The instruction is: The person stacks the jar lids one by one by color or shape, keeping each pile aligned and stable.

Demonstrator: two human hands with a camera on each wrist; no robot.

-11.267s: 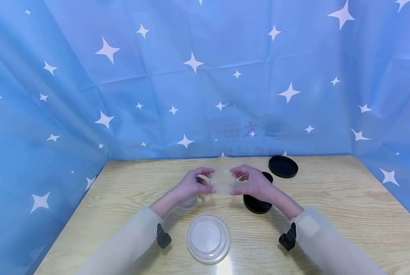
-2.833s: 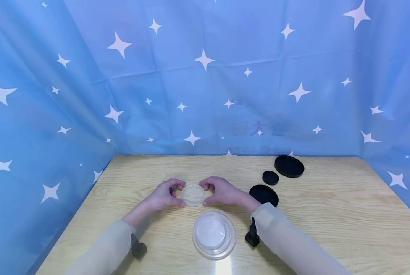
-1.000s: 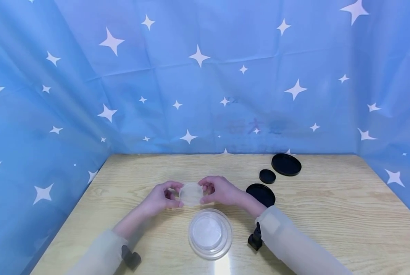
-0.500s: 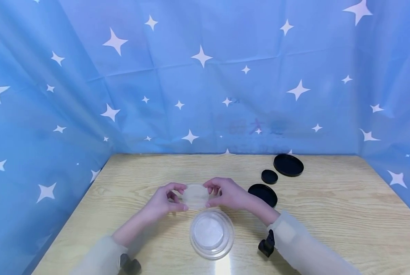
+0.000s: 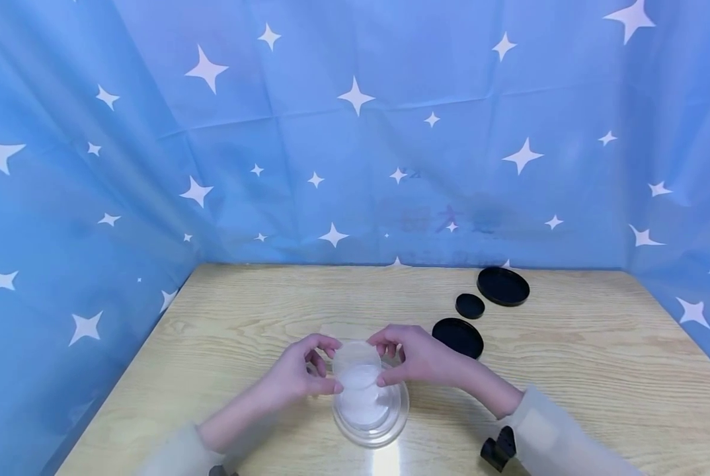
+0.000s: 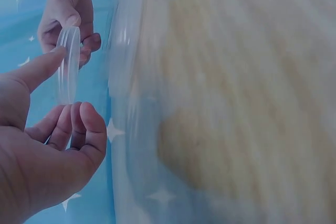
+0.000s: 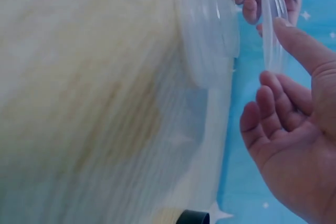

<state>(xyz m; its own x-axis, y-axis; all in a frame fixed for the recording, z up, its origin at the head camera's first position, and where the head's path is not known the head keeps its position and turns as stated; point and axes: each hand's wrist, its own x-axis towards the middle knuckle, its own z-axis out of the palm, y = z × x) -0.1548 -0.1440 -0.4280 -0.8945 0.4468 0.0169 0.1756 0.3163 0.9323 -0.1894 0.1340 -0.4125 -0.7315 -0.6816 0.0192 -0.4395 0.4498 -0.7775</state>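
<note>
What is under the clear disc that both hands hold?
Below the clear disc, across a gap, a clear round stack sits on the table. Part of its far side is covered.

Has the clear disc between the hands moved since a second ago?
Yes: judged against the clear stack, the disc moved rightward and toward the person.

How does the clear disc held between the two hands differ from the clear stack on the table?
The clear disc is held in the air by the left hand and right hand; the clear stack rests on the table. The disc is narrower than the stack's widest rim. The disc is thin, while the stack is several tiers deep. Both are round and see-through.
</note>
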